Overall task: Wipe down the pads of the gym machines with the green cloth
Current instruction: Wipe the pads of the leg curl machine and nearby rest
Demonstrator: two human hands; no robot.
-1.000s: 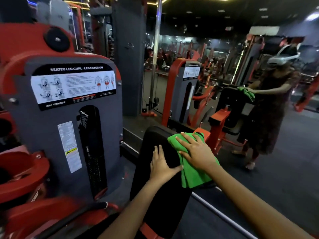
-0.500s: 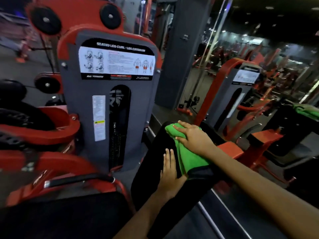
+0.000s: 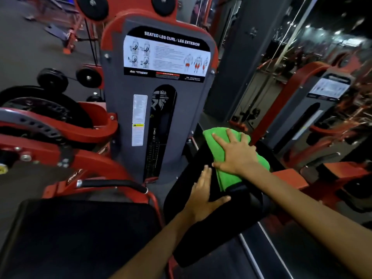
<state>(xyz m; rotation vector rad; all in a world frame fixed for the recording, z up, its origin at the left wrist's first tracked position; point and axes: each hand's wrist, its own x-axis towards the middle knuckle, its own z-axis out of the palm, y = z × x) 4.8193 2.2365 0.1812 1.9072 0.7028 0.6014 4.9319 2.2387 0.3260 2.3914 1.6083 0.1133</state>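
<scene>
Our right hand (image 3: 236, 156) presses flat on the soft green cloth (image 3: 227, 176) at the back pad (image 3: 201, 228)'s top edge; left hand (image 3: 201, 198) flat, steadying.

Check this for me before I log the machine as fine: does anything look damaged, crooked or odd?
Nothing stands out. The right hand presses the green cloth flat on the black pad, the left hand rests beside it, and the instruction label sits straight.

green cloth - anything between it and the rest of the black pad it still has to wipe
Only the left hand, resting flat on the back pad just below the green cloth that the right hand presses down.
</scene>
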